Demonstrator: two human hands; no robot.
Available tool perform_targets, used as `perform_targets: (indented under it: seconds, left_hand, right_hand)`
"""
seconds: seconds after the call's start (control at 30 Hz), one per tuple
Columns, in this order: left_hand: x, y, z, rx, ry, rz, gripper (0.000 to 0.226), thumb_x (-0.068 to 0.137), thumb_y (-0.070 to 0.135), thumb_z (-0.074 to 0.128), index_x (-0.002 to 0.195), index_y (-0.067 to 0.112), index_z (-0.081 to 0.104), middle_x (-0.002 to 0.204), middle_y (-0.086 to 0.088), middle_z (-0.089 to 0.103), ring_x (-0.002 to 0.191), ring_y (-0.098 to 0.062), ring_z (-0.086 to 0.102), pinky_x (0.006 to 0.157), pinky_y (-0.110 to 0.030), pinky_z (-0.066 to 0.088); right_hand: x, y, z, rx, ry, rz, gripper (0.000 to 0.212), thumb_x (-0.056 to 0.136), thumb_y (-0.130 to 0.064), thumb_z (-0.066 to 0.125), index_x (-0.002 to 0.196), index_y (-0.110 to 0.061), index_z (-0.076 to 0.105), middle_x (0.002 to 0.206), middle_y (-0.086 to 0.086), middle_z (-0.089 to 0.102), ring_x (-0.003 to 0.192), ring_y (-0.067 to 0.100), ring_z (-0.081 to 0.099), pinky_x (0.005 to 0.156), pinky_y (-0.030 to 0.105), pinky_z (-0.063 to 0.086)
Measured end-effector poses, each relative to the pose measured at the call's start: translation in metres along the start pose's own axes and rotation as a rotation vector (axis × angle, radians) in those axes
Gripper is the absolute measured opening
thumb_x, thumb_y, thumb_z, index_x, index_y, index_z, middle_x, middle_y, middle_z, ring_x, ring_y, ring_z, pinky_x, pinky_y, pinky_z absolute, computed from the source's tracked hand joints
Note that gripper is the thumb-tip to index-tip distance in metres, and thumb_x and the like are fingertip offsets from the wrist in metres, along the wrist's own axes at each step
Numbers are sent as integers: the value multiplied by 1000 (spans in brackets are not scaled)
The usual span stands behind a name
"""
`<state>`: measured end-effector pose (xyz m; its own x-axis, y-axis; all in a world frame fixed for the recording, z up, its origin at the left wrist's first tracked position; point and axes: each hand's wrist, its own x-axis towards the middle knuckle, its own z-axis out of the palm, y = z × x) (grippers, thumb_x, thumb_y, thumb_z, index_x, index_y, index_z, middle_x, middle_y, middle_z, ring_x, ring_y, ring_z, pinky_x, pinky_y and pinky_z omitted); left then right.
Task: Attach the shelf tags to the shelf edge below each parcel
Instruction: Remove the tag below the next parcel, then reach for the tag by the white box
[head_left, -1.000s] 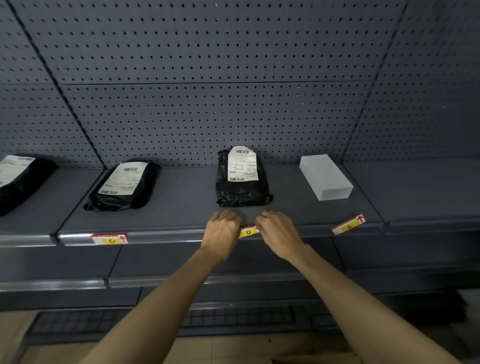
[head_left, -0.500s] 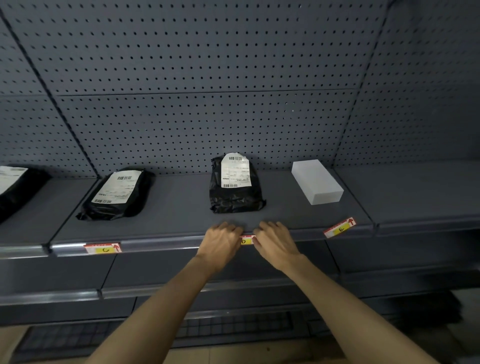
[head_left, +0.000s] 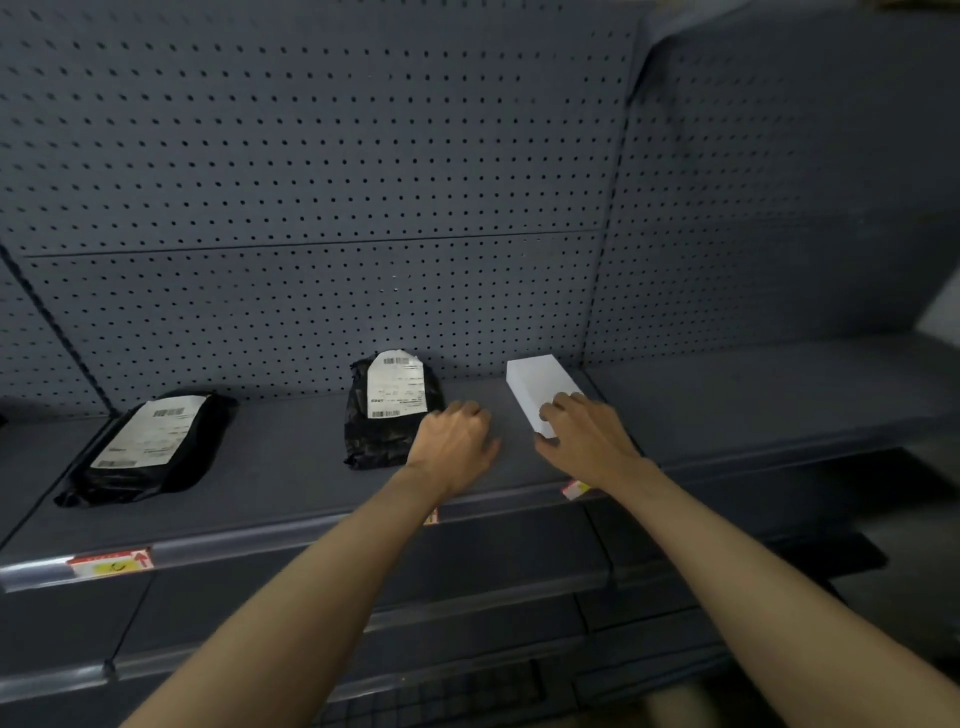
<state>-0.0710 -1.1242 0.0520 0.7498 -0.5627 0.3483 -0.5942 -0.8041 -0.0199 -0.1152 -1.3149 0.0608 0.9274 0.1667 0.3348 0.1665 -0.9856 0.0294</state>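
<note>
On the grey shelf lie two black parcels with white labels, one on the left and one in the middle; a white box lies to their right. Along the shelf edge, a red and yellow tag sits below the left parcel. My left forearm hides most of a second tag. A third tag peeks out by my right wrist. My left hand hovers over the shelf beside the middle parcel, holding nothing. My right hand grips the box's near end.
A pegboard back wall rises behind the shelf. A further shelf bay continues to the right. Lower shelves sit below my arms, and a dark parcel's edge shows at the far left.
Both hands left the middle tag on the shelf edge and moved up and right onto the shelf. My right hand took hold of the white box. The view swung to the right.
</note>
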Motion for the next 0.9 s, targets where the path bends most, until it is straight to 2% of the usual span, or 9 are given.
perform_targets:
  seconds: [0.1,0.2,0.4,0.63,0.9]
  left_hand:
    - [18,27,8,-28,-33,4,33,92,39,51,108,11,61,109,-9,62,103,-28,57,75,-40,49]
    - [30,57,23,-47,-59,20,32,92,37,53,111,12,60,107,-9,63,98,-28,59,72,-39,48]
    - [41,103,65,-12,-137,41,20,91,26,57,102,11,63,104,-9,62,96,-26,58,65,-35,44]
    - [45,115,98,-62,-132,30,16,89,17,64,104,14,65,109,-8,63,100,-24,58,80,-34,49]
    - [49,120,110,-122,-21,122,13,89,14,60,100,19,65,104,-3,63,101,-23,55,89,-32,39]
  right_hand:
    - [-10,28,-3,-13,-17,30,32,89,-34,53,103,-8,64,101,9,64,90,25,59,70,38,51]
    - [-20,52,3,-8,-41,47,29,90,-31,53,105,-9,63,104,9,63,92,25,57,72,38,50]
    - [-33,84,29,-23,-73,34,21,91,-23,54,105,-10,63,106,9,62,94,26,58,71,38,49]
    - [-39,101,60,0,-86,-2,17,96,-20,51,103,-11,64,105,7,62,95,24,57,74,37,50]
    - [-47,112,77,42,-91,17,20,95,-10,50,88,-7,68,95,7,59,90,22,54,75,36,48]
